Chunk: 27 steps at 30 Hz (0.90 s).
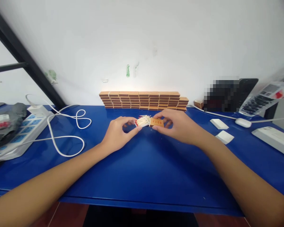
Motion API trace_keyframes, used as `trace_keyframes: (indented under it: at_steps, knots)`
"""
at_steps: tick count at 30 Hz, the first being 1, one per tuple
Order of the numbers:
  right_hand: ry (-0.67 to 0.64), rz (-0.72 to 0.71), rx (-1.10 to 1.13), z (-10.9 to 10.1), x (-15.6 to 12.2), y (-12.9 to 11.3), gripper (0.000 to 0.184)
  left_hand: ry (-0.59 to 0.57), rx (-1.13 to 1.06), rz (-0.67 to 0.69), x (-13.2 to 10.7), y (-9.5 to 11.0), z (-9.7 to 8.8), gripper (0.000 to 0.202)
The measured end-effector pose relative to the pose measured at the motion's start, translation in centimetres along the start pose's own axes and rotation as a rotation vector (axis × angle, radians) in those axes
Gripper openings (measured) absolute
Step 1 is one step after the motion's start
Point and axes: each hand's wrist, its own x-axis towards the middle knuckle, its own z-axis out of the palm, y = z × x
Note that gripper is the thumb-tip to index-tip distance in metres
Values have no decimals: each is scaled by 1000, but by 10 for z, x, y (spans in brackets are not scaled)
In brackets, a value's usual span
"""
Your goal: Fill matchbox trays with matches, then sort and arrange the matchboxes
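Observation:
Between my hands, over the blue table (132, 176), is a matchbox pulled partly apart. My left hand (117, 130) pinches the end of its white inner tray, which is heaped with red-tipped matches (144, 120). The orange-brown matchbox sleeve (156, 122) is gripped at its right side between the thumb and fingers of my right hand (176, 124). The tray's right end meets the sleeve's opening, and some matches lie slantwise above the tray. Behind my hands, long stacked rows of matchboxes (142, 101) stand against the wall.
At the left lie a white power strip (26, 132) and looped white cable (68, 154). On the right are two small white blocks (219, 124), a white oval cable piece (243, 122), a long white device (274, 138), a dark screen (247, 91) and a clear plastic package (262, 97).

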Motion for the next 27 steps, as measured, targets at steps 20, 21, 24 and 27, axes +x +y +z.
trace_keyframes:
  at_steps: [20, 21, 24, 27]
  knots:
    - [46, 77, 358, 10, 4, 10, 35, -111, -132, -3, 3, -7, -2, 37]
    - [47, 81, 359, 11, 4, 10, 35, -114, -139, -11, 4, -6, -2, 37]
    - [33, 92, 398, 12, 4, 11, 35, -128, -174, -24, 6, -4, -5, 36]
    - [38, 81, 429, 11, 4, 12, 37, -150, -185, 2, 7, -5, -5, 34]
